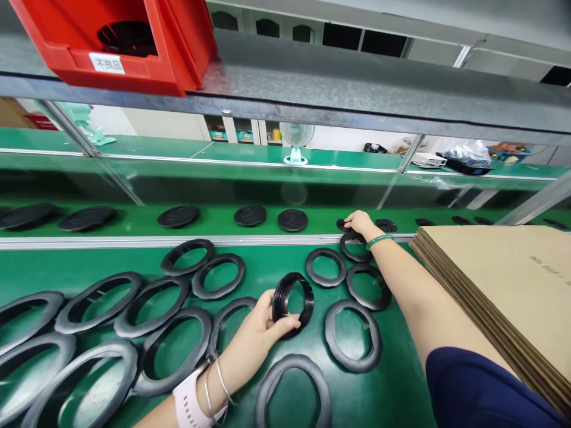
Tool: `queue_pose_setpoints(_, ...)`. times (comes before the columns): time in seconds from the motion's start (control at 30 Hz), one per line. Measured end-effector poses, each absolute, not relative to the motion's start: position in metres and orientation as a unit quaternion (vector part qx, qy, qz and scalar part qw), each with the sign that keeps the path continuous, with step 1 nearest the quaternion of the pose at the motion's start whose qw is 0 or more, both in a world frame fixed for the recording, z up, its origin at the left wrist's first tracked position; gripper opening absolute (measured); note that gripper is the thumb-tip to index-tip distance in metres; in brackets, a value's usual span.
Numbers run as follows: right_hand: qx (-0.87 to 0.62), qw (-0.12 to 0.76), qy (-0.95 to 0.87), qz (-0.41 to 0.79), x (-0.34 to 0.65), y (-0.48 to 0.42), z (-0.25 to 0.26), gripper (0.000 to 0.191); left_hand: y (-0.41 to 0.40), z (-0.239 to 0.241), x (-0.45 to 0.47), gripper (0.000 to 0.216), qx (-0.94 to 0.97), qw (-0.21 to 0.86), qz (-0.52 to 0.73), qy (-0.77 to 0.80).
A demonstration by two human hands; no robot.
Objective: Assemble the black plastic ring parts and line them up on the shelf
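My left hand (pixel 266 321) is closed on a black plastic ring (pixel 307 303), holding it tilted above the green table, thumb along its lower edge. My right hand (pixel 362 223) stretches to the far green belt, with its fingers closed at the edge of a small black disc (pixel 341 224); the hand partly hides the disc. Another black disc (pixel 386 225) lies just right of that hand. Below my right wrist, dark grey rings, one of them this ring (pixel 369 286), lie flat on the table. A larger grey ring (pixel 353 336) lies right of my left hand.
Several more grey rings (pixel 151 306) cover the table's left side. Black discs (pixel 292 220) sit spaced along the belt (pixel 214 220), behind a metal rail (pixel 134 242). Stacked cardboard (pixel 504 261) stands at right. A red bin (pixel 178 53) rests on the overhead shelf (pixel 357 89).
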State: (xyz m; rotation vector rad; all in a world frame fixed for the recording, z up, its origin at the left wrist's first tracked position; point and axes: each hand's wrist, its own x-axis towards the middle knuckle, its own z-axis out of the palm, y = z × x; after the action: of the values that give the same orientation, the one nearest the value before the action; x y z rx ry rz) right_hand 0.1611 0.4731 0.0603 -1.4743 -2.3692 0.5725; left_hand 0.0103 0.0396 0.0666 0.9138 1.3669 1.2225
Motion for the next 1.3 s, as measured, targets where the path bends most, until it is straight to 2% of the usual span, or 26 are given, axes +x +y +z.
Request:
queue_pose_setpoints(0.1,-0.505,0.179,-0.807,0.247,0.167,0.474,0.054,0.013,0.04,0.062,0.012,0.074,0.378,0.511,0.492,0.595)
queue_pose_setpoints(0.27,-0.468,0.299,-0.769,0.316,0.161,0.442,0.071,0.009,0.039,0.058,0.014,0.041,0.424,0.461,0.467,0.625)
queue_pose_setpoints(0.4,-0.394,0.36,-0.755,0.381,0.168,0.369,0.096,0.018,0.034,0.064,0.016,0.031,0.461,0.431,0.44,0.638)
queue_pose_setpoints(0.5,-0.282,0.37,-0.751,0.47,0.183,0.29,0.108,0.021,0.03,0.067,0.019,0.034,0.48,0.433,0.43,0.63)
queue_pose_setpoints(0.57,-0.228,0.361,-0.767,0.479,0.193,0.24,0.111,0.022,0.03,0.067,0.021,0.04,0.473,0.454,0.434,0.618)
queue_pose_setpoints(0.7,-0.15,0.369,-0.837,0.375,0.201,0.181,0.1,0.017,0.033,0.06,0.025,0.056,0.435,0.505,0.49,0.562)
queue_pose_setpoints(0.83,-0.052,0.384,-0.893,0.229,0.196,0.172,0.079,0.024,0.034,0.052,0.025,0.061,0.435,0.496,0.495,0.565)
queue_pose_setpoints(1.07,-0.015,0.341,-0.924,0.17,0.195,0.174,0.065,0.027,0.036,0.048,0.019,0.057,0.436,0.435,0.444,0.651)
queue_pose_setpoints(1.3,-0.016,0.324,-0.941,0.097,0.194,0.174,0.055,0.028,0.042,0.044,0.021,0.074,0.359,0.588,0.498,0.527)
